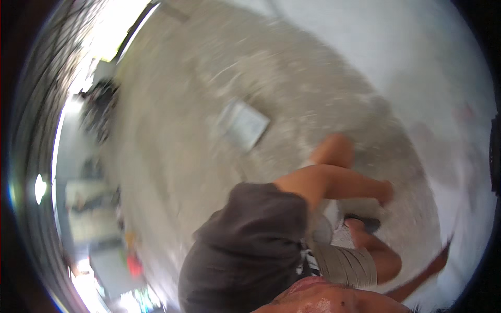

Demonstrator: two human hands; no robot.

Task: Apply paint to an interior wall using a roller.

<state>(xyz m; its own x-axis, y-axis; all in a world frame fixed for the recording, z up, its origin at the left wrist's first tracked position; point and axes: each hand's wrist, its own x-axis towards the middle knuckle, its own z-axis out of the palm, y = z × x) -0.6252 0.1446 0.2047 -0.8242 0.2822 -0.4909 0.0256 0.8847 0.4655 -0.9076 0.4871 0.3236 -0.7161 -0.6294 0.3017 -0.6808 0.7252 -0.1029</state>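
Observation:
The picture is blurred and turned sideways. My left hand (385, 191) reaches out beyond a dark short sleeve, close to a beige flat thing (362, 206) beside my sandalled foot (364, 222). Its fingers are too blurred to make out. At the lower right, my right hand (441, 260) is stretched out before a pale surface (458, 156); a dark pointed shape shows at its end, and whether this is fingers or a held thing cannot be told. My legs are bent, with beige shorts (344, 264) showing. A whitish rounded thing (323, 229) lies between them.
A pale grey square-edged thing (246, 123) lies on the rough, dusty concrete floor (176, 117). Dark blurred objects (100, 109) stand along the far left side. A red thing (134, 265) shows at the lower left, near bright openings.

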